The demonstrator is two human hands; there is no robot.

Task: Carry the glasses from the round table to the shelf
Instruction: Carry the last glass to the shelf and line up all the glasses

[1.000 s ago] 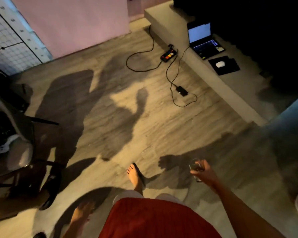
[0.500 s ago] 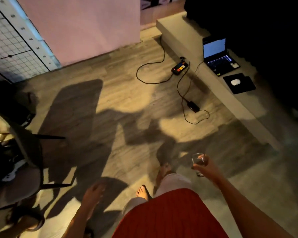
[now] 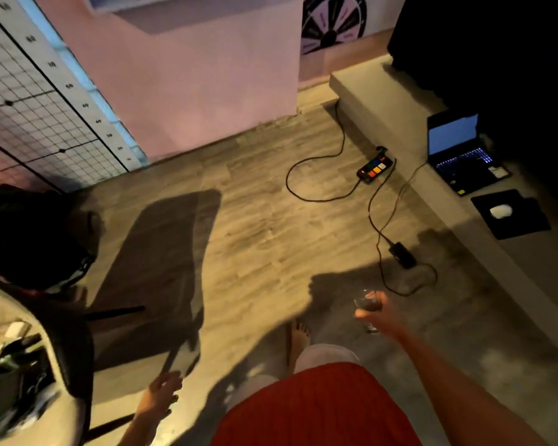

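Observation:
A small clear glass (image 3: 366, 305) is upright in my right hand (image 3: 379, 313), held out in front of me at the lower right over the wooden floor. Fingers wrap its far side, so only the rim and part of the wall show. My left hand (image 3: 160, 395) hangs at the lower left with loose, spread fingers and nothing in it. Neither the round table nor the shelf is in sight.
A chair (image 3: 62, 333) loaded with bags stands at the left. Cables (image 3: 319, 175), a power strip (image 3: 375, 169) and a black adapter (image 3: 401, 255) lie on the floor ahead right. A raised ledge (image 3: 384, 98) carries a laptop (image 3: 461, 152) and mouse (image 3: 500, 210). A pink wall (image 3: 190, 91) faces me.
I have walked forward and the view has tilted up toward the wall. My right hand keeps the glass out in front. My left hand has swung forward slightly.

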